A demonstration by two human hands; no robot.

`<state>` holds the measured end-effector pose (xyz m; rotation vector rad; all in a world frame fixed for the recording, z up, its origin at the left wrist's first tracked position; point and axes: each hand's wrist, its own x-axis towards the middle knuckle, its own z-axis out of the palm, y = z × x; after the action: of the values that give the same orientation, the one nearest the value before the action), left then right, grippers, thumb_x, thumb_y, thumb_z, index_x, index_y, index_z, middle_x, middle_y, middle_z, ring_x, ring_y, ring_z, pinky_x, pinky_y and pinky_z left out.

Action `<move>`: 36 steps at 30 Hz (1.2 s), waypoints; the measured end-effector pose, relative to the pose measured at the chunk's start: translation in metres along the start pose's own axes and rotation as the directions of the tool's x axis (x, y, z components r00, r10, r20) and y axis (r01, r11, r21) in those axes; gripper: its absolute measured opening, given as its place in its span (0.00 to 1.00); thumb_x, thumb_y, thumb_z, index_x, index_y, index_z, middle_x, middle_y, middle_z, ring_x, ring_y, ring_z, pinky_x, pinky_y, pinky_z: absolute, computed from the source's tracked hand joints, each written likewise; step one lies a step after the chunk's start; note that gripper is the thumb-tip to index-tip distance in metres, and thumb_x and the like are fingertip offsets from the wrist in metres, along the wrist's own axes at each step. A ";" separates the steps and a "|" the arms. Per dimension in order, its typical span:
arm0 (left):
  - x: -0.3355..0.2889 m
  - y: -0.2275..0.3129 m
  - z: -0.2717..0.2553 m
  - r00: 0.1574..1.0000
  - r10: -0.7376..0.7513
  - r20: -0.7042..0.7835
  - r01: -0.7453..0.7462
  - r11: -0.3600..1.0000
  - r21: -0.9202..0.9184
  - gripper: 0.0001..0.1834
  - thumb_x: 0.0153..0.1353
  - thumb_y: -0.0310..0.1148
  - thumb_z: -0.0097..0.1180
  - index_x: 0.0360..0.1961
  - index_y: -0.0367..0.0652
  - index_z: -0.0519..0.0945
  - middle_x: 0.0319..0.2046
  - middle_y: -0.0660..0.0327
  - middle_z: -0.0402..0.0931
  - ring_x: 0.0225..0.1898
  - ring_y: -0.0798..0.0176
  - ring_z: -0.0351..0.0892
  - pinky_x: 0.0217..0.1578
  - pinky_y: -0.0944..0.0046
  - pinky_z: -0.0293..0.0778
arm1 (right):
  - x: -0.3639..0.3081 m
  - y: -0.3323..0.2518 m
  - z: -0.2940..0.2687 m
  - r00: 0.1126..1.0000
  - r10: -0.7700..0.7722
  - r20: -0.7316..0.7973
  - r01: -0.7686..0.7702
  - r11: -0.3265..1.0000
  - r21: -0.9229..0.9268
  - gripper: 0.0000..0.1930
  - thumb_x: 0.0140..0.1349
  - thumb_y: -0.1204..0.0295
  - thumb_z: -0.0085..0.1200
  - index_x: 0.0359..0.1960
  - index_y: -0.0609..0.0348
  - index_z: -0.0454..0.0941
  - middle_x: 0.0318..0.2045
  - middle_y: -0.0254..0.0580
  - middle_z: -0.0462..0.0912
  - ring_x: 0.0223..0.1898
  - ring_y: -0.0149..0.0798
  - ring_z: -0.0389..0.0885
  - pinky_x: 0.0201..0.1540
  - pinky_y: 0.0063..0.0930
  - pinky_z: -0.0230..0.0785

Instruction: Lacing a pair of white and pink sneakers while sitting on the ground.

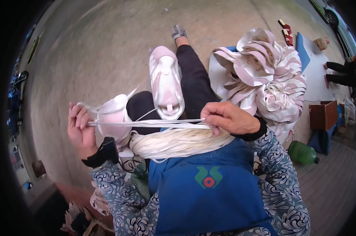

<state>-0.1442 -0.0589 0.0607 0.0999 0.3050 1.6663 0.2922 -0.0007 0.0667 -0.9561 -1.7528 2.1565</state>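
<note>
White shoelaces (146, 124) are stretched taut across my lap between my two hands. My left hand (81, 122) has its fingers curled round one end of the laces. Thumb and fingers of my right hand (227, 118) pinch the other end. Just below the stretched laces, a thick bundle of cream-white laces (182, 143) lies across my lap. A pink and white shoe upper (167, 80) rests along my leg, its opening toward me, with a lace running near it. Another pink and white upper (113, 114) sits by my left hand, partly behind the laces.
A large pile of pink and white shoe uppers (280, 78) stands to my right. Beyond it are a brown box (322, 115), a green plastic bottle (301, 152) and a person in dark trousers (341, 73). More pale pieces (100, 200) lie at lower left.
</note>
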 end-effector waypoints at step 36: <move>-0.015 -0.192 0.025 0.942 -0.334 0.031 0.009 0.116 0.993 0.18 0.69 0.44 0.43 0.43 0.40 0.75 0.31 0.67 0.73 0.22 0.77 0.62 0.21 0.76 0.57 | 0.076 -0.020 0.039 0.923 -0.130 -0.361 0.264 0.899 0.350 0.13 0.66 0.68 0.46 0.27 0.63 0.75 0.21 0.34 0.76 0.19 0.24 0.71 0.21 0.20 0.64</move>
<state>0.0487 -0.0529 0.0372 1.2748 1.1894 0.8771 0.2060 0.0140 0.0616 -0.9159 -1.1470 1.9699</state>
